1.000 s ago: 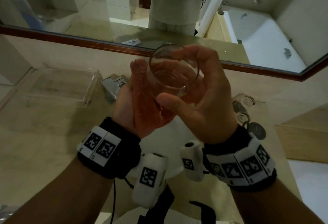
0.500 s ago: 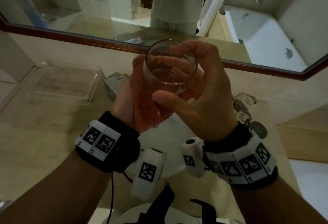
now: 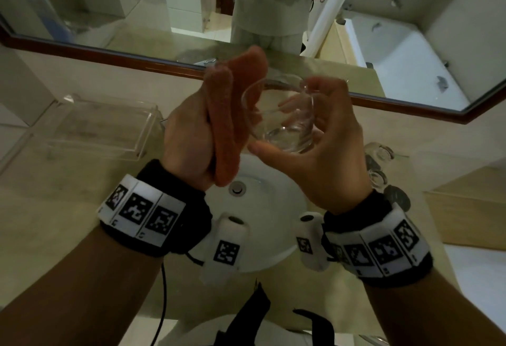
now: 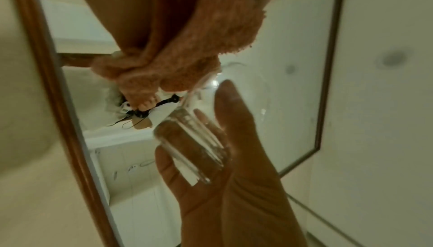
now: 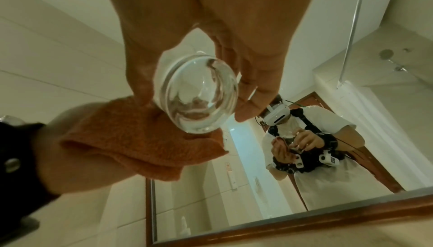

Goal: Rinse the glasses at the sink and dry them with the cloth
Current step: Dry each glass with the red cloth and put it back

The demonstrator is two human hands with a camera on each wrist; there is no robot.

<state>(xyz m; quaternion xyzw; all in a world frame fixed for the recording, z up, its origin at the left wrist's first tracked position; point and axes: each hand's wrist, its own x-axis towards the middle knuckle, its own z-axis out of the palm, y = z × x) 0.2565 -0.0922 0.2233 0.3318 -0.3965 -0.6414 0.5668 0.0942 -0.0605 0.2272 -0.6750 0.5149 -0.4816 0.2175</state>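
Observation:
My right hand (image 3: 325, 140) holds a clear glass tumbler (image 3: 282, 123) above the basin, thumb under its thick base and fingers round the far side, the mouth tilted towards me. In the right wrist view the glass (image 5: 196, 99) shows its base between the fingertips. My left hand (image 3: 189, 137) grips a folded orange cloth (image 3: 227, 115) that stands upright over its fingers, right up against the glass's left side. From the left wrist the cloth (image 4: 187, 56) hangs over the glass (image 4: 194, 145), which lies in the right hand (image 4: 234, 186).
A white basin (image 3: 268, 236) with a metal drain (image 3: 237, 188) lies below the hands in a beige counter (image 3: 54, 195). A clear plastic tray (image 3: 95, 129) sits at the left. More glasses (image 3: 380, 159) stand at the right. A wood-framed mirror (image 3: 410, 104) runs along the back.
The left hand with the cloth has come off the glass's underside and moved left and upright. The hands have parted, and the glass is tilted more towards me.

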